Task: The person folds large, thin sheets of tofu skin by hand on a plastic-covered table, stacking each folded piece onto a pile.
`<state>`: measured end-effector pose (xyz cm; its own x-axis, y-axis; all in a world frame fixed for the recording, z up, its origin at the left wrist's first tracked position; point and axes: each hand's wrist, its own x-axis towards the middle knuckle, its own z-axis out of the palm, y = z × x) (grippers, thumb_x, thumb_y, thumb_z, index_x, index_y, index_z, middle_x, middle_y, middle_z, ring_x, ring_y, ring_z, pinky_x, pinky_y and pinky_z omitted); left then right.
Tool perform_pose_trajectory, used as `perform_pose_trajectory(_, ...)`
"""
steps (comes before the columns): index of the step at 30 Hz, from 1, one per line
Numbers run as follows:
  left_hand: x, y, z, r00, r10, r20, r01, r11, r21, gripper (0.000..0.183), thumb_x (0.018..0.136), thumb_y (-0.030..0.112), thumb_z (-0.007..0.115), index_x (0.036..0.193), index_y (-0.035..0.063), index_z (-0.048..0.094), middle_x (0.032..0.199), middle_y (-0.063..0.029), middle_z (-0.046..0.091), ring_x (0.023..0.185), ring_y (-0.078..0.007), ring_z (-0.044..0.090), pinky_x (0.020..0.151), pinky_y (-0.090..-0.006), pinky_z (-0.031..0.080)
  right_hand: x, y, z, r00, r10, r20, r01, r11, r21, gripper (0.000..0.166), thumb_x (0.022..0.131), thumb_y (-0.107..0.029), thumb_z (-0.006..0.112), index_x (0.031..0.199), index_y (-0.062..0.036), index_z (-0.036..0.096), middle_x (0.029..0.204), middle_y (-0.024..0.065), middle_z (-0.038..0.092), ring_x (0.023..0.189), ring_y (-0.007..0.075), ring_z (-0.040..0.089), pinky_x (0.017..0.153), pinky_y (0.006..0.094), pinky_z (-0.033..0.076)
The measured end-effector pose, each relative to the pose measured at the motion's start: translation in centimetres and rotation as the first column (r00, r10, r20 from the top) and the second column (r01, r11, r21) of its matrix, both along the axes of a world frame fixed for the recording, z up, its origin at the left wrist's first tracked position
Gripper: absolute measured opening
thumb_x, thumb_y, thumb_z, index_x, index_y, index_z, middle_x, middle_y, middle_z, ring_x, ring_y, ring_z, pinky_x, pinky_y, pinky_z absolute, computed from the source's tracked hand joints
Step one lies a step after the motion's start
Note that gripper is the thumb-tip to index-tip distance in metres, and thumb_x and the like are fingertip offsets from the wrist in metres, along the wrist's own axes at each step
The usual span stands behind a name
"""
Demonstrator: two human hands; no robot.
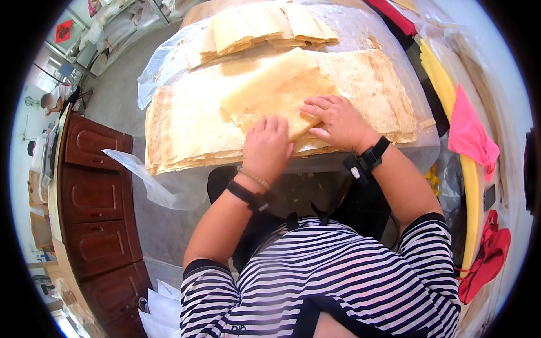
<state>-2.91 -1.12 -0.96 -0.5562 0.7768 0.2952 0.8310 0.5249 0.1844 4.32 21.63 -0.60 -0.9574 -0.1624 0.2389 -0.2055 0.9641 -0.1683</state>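
A thin yellowish sheet, apparently flatbread, lies partly folded on a wide stack of similar sheets. My left hand is at its near edge, fingers bent over the fold and thumb towards the right. To the right, my right hand has its fingers on top of the fold and its thumb at the near edge. Both hands hold the folded part; their palms and the sheet's underside are hidden. Behind the stack, several folded sheets lie overlapping in a pile.
Clear plastic film covers the table and hangs off its near left corner. A dark wooden cabinet stands left, with a person beyond it. On the right are a pink cloth, a phone and a red cloth item.
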Motion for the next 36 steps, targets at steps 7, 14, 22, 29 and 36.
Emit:
perform_pose_trajectory(7,-2.3,0.3,0.6,0.996,-0.069,0.059,0.078,0.982,-0.172,0.037,0.084,0.009,0.068,0.119,0.0028,0.063,0.106,-0.0158,0.07,0.098,-0.0366,0.068,0.084,-0.0419,0.057,-0.9,1.7,1.5,1.0,0.012,-0.026,-0.012,1.0,-0.008,0.049,0.078,-0.005,0.068,0.127,-0.0118,0.07,0.129,0.0109,0.069,0.119,0.0315,0.063,0.104,0.0409,0.05)
perform_pose_trajectory(14,-6.7,-5.7,5.4,0.671,-0.271,0.69,0.331,0.942,0.049,0.033,0.091,0.008,0.057,0.121,-0.0021,0.068,0.093,-0.0138,0.072,0.084,-0.0252,0.067,0.08,-0.0357,0.054,2.2,5.1,2.8,0.982,0.051,0.18,0.059,0.828,-0.557,0.023,0.085,-0.011,0.078,0.107,-0.0045,0.078,0.104,0.0071,0.079,0.093,0.0169,0.072,0.084,0.0321,0.057)
perform_pose_trajectory(22,-10.9,-7.8,2.1,0.274,-0.109,0.956,-0.161,0.974,0.157,0.038,0.096,0.019,0.068,0.126,-0.004,0.069,0.109,-0.0028,0.072,0.099,-0.0113,0.064,0.091,-0.0277,0.05,-0.5,4.6,0.0,0.949,-0.056,0.31,0.312,0.302,-0.901,0.029,0.099,-0.019,0.072,0.121,-0.0009,0.074,0.11,-0.001,0.074,0.097,0.0066,0.064,0.09,0.0246,0.051)
perform_pose_trajectory(29,-8.2,-8.1,-1.9,0.304,-0.274,0.913,-0.569,0.716,0.404,0.032,0.101,0.02,0.069,0.122,-0.0028,0.067,0.107,-0.001,0.072,0.092,-0.0081,0.064,0.081,-0.0266,0.052,-2.8,4.0,-1.9,0.944,-0.192,0.267,0.316,0.305,-0.899,0.028,0.1,-0.022,0.07,0.115,0.0008,0.072,0.101,0.0002,0.073,0.09,0.0059,0.063,0.083,0.0252,0.052)
perform_pose_trajectory(36,-6.9,-4.3,-2.2,0.829,0.437,0.348,-0.549,0.754,0.361,0.047,0.095,0.028,0.074,0.131,0.0015,0.061,0.11,-0.0124,0.067,0.098,-0.0222,0.064,0.09,-0.0363,0.051,-4.7,4.1,-2.3,0.824,-0.467,0.321,0.557,0.57,-0.604,0.045,0.092,-0.038,0.073,0.101,0.0064,0.071,0.086,0.0203,0.072,0.078,0.0264,0.069,0.075,0.0379,0.054)
